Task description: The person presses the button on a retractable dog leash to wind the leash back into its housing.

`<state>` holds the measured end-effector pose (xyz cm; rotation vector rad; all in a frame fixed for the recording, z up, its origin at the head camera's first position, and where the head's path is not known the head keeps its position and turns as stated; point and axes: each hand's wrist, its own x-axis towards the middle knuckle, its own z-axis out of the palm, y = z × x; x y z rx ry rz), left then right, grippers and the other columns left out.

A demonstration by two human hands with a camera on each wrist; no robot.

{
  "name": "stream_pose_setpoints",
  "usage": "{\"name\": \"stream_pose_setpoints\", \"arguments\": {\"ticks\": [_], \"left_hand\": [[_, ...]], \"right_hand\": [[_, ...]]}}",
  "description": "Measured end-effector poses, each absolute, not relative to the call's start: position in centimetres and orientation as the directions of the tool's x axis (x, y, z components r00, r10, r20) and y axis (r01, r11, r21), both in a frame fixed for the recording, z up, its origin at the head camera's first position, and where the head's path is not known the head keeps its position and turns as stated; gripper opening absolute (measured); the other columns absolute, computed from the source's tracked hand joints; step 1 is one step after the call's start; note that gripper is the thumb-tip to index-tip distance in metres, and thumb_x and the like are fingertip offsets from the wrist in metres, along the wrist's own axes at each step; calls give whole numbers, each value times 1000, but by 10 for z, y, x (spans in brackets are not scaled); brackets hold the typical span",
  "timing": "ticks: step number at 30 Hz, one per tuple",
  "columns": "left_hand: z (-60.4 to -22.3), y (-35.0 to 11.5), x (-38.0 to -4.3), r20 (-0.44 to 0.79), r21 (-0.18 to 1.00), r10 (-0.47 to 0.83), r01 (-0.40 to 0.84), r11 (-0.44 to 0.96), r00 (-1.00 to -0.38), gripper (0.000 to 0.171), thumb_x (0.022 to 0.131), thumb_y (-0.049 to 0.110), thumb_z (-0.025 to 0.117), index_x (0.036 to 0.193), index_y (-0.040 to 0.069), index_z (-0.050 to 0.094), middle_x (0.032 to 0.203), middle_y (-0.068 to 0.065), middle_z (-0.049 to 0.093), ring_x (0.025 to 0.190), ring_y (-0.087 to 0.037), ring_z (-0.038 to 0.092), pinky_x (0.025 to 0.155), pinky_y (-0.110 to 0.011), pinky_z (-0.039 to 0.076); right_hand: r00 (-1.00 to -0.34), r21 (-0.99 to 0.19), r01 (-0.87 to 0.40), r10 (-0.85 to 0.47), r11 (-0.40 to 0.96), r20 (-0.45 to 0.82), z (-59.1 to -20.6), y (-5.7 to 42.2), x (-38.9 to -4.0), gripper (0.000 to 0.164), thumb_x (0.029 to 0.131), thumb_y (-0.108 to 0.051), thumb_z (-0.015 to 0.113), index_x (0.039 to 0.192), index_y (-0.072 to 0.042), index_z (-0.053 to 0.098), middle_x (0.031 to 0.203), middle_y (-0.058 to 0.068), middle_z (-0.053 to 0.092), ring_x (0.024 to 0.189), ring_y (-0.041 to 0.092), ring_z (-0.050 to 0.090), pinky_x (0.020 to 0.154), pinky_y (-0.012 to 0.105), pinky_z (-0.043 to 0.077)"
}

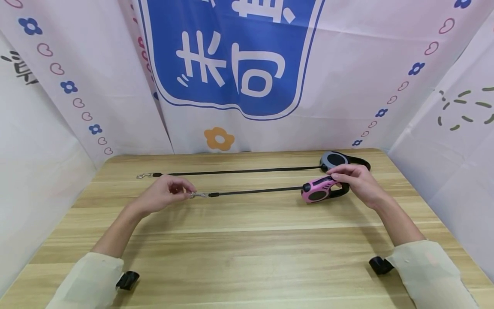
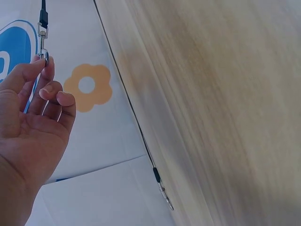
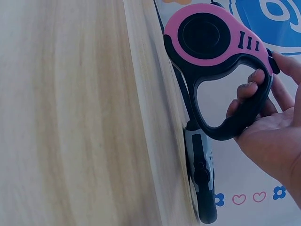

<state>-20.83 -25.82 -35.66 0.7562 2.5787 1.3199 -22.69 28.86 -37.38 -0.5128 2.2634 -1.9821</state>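
Note:
My right hand [image 1: 356, 183] grips the black looped handle of a pink retractable dog leash [image 1: 318, 189], its fingers through the loop and the thumb at the black button, as the right wrist view shows. A black strap runs left from the casing, stretched straight. At its far end, my left hand [image 1: 164, 193] pinches the silver snap hook [image 1: 200, 195] between thumb and fingertips; its other fingers curl loosely. Behind, a grey retractable leash [image 1: 333, 159] lies on the table with its strap [image 1: 239, 171] drawn out leftward, ending in a silver snap hook [image 1: 144, 175].
The wood-grain table [image 1: 247, 266] reaches back to a white printed cloth [image 1: 347, 64] with a blue sign and an orange flower [image 1: 219, 139]. Cloth walls stand at both sides. Black devices [image 1: 128, 280] sit at both wrists beside pale sleeves [image 1: 90, 281].

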Motion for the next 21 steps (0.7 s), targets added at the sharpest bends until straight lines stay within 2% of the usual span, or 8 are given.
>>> {"name": "stream_pose_setpoints", "arguments": {"ticks": [7, 12, 21], "left_hand": [[-357, -256, -209, 90, 786, 497, 368, 497, -863, 11, 94, -3, 70, 103, 2, 77, 92, -14, 70, 72, -12, 53, 61, -23, 44], [-357, -253, -210, 86, 792, 504, 366, 488, -859, 12, 94, -3, 70, 102, 2, 77, 92, -20, 69, 70, -13, 52, 60, -23, 43], [-356, -249, -213, 75, 791, 507, 361, 495, -859, 11, 95, -1, 70, 103, 2, 76, 94, -21, 69, 72, -13, 53, 60, -24, 43]], "right_hand": [[-941, -977, -181, -309, 111, 139, -374, 288, -228, 23, 103, -1, 60, 105, -13, 80, 100, -2, 66, 82, 12, 57, 74, 24, 49], [-942, -977, -175, -308, 120, 131, -374, 286, -228, 22, 103, -2, 61, 105, -13, 80, 101, -2, 66, 82, 12, 57, 74, 25, 50], [-942, -974, -185, -306, 128, 139, -374, 285, -229, 21, 103, -2, 61, 106, -12, 79, 100, -2, 67, 81, 15, 58, 74, 24, 50]]}}
